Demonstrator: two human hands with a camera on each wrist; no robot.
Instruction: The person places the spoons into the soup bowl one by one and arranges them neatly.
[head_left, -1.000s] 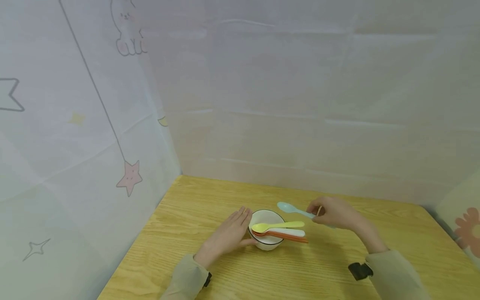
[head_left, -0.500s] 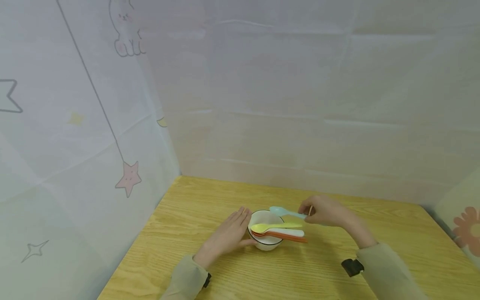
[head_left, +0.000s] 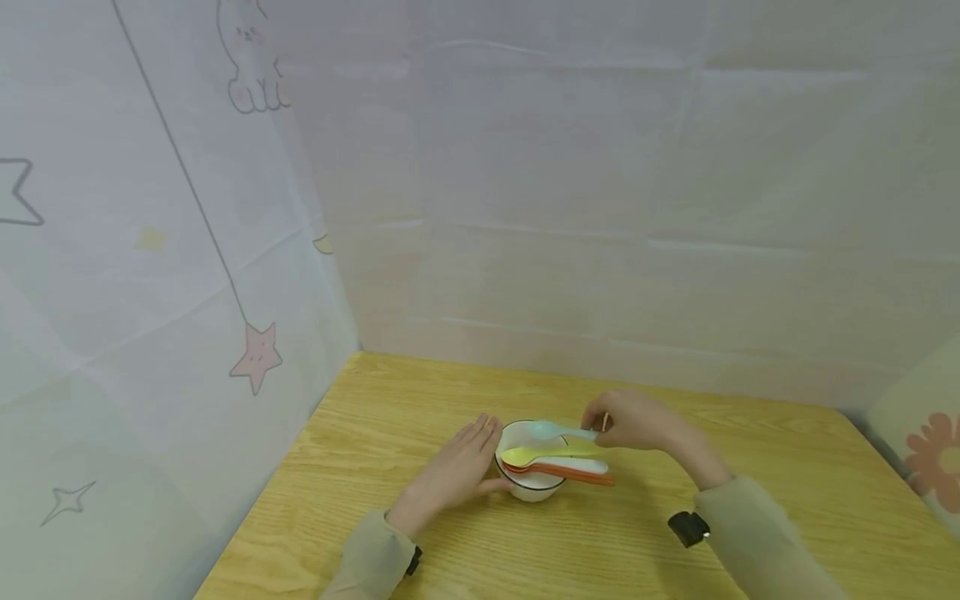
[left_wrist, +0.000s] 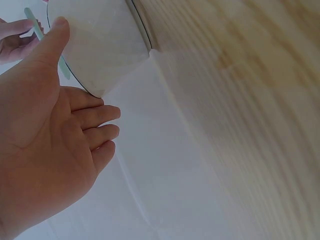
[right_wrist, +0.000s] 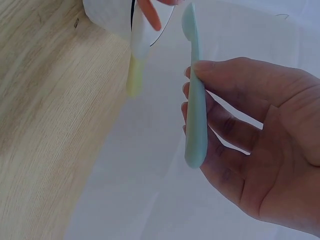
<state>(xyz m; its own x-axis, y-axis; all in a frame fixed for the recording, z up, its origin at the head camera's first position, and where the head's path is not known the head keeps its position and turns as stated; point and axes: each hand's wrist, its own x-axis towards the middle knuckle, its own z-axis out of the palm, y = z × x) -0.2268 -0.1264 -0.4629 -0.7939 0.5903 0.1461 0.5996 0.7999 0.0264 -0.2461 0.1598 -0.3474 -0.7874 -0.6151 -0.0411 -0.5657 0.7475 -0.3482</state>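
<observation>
A white bowl (head_left: 531,493) with a dark rim stands on the table. My left hand (head_left: 453,475) rests against its left side, fingers nearly straight, thumb touching the wall (left_wrist: 100,40) in the left wrist view. Between thumb and fingers, my right hand (head_left: 637,421) pinches a light blue spoon (right_wrist: 197,120) by its handle. That spoon's head overlaps the far part of the bowl's opening in the head view. Across the bowl lie a yellow spoon (head_left: 555,452), a white spoon (head_left: 588,465) and orange spoons (head_left: 577,475), their handles sticking out over the right rim.
The wooden table (head_left: 420,392) runs back to a pale cloth wall (head_left: 540,275). Another cloth wall with a pink star (head_left: 257,357) borders its left side. A black strap piece (head_left: 688,528) sits at the right sleeve.
My right hand has moved left with the light blue spoon, bringing its head from right of the bowl to over the opening. My left hand and the bowl have stayed in place.
</observation>
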